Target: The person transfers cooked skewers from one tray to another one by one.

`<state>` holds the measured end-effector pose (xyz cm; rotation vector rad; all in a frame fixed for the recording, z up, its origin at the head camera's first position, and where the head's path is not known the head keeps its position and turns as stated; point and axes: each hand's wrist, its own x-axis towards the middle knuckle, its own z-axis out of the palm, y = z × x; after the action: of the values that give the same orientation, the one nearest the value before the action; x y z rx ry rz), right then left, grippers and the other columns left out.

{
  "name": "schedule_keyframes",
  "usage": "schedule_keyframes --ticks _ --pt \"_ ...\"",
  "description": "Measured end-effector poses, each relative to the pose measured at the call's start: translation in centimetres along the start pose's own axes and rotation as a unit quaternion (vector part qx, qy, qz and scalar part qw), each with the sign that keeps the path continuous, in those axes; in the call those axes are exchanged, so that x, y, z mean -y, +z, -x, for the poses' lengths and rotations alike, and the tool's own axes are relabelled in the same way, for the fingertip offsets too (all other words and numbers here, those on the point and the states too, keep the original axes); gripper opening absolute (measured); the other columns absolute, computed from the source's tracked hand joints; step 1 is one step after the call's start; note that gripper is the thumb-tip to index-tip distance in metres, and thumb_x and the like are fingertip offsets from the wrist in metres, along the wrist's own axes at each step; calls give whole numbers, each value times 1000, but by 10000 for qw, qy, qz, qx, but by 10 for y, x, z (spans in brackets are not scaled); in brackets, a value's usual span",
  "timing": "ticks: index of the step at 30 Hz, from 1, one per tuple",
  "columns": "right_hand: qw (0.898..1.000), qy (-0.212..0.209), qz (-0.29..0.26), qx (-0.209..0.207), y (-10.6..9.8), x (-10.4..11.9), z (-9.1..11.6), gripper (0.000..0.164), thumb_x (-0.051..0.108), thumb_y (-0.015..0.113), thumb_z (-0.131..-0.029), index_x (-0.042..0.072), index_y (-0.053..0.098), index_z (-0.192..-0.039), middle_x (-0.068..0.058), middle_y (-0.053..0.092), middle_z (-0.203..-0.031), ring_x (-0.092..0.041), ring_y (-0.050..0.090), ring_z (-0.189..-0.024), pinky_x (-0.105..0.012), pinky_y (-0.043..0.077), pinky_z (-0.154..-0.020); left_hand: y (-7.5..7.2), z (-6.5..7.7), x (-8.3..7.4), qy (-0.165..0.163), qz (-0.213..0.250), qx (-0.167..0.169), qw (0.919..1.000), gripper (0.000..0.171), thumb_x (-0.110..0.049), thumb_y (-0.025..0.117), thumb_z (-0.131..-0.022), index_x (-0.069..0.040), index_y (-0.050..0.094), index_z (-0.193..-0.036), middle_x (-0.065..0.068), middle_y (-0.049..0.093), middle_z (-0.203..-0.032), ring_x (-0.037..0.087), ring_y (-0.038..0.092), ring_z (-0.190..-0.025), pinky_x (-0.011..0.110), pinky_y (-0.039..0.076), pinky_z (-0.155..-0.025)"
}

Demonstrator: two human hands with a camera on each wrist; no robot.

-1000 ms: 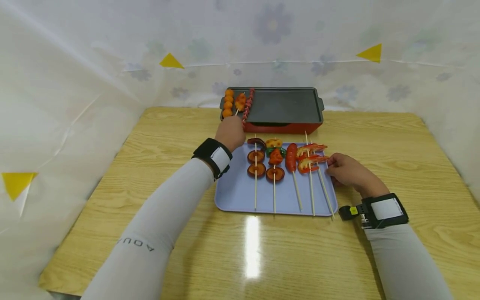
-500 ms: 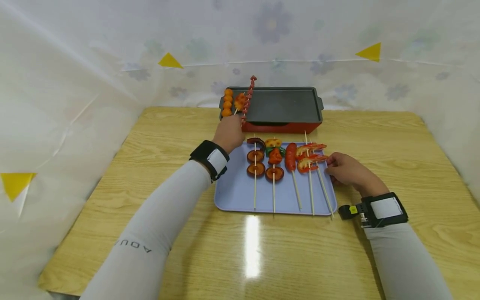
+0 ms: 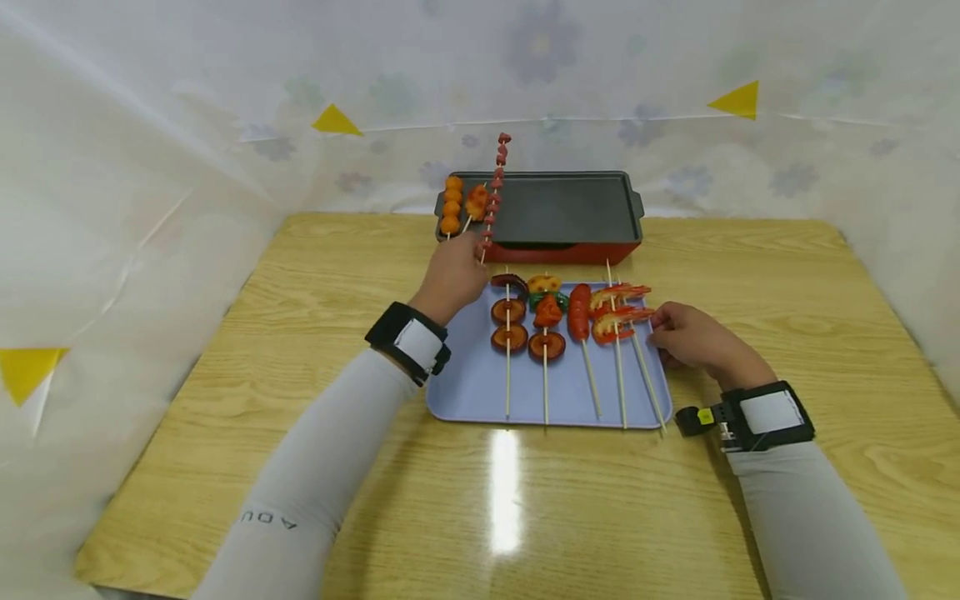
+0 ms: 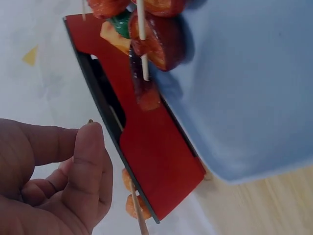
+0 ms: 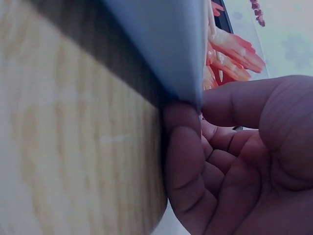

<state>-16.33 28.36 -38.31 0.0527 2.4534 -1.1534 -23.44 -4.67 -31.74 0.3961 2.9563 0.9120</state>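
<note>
My left hand (image 3: 452, 279) pinches the lower end of a skewer of small red pieces (image 3: 495, 185), which slants upward over the left part of a black griddle (image 3: 570, 208) on a red base. In the left wrist view, thumb and fingertip meet at the skewer's end, and most of the stick is hidden. My right hand (image 3: 696, 340) grips the right rim of a light blue tray (image 3: 465, 387), thumb above and fingers below in the right wrist view. A skewer of orange balls (image 3: 452, 204) and one with an orange-brown piece (image 3: 477, 202) lie on the griddle's left side.
On the tray lie two skewers with mushroom slices (image 3: 509, 337), a sausage skewer (image 3: 579, 312) and shrimp skewers (image 3: 615, 325). The wooden table (image 3: 247, 350) is bordered by a pale flowered sheet (image 3: 540, 92) with yellow triangles.
The skewer of red pieces has risen off the griddle, its tip now above the back edge. My left hand has drawn slightly left. The right hand stays on the tray rim.
</note>
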Motion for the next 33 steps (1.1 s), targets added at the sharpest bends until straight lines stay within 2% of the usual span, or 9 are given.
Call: schedule_keyframes --ticks 4,8,13,21,26,33 --pt "10000 -22 -1 0 0 -1 -1 23 8 50 -99 -8 44 -115 -18 54 -97 -23 57 -78 -33 52 -64 0 14 6 208 353 -174 9990 10 0 51 -95 2 57 -103 13 57 -89 23 51 -73 31 40 -62" --pt "10000 -24 36 22 -1 0 -1 24 8 51 -99 -8 44 -115 -18 54 -97 -23 57 -77 -34 52 -64 -1 30 10 326 572 -272 9975 14 -3 56 -97 4 57 -108 13 58 -90 24 52 -74 32 43 -64" --pt "10000 22 21 12 -2 0 -2 24 8 51 -99 -8 44 -116 -18 55 -98 -23 57 -78 -34 52 -64 -1 47 12 431 441 -342 9975 15 -3 59 -96 4 58 -108 14 60 -92 26 54 -77 35 45 -66" --pt "10000 -29 41 22 -2 -1 -1 25 8 51 -99 -8 44 -116 -18 54 -97 -23 57 -77 -35 51 -63 -3 66 10 -168 89 424 9989 7 -5 59 -96 -2 53 -99 10 53 -80 25 51 -71 32 39 -59" --pt "10000 -9 20 31 -1 -1 -2 25 8 51 -99 -8 44 -116 -18 55 -97 -23 57 -78 -34 52 -63 -3 71 11 -334 -16 713 9969 8 -2 56 -93 -5 48 -93 8 48 -77 24 48 -70 31 36 -58" --pt "10000 -58 13 1 0 -2 -3 26 8 51 -99 -9 44 -117 -18 56 -97 -22 58 -76 -33 52 -63 0 80 13 -570 -60 1076 9925 8 3 52 -87 -5 51 -90 9 49 -77 23 47 -68 31 36 -57"
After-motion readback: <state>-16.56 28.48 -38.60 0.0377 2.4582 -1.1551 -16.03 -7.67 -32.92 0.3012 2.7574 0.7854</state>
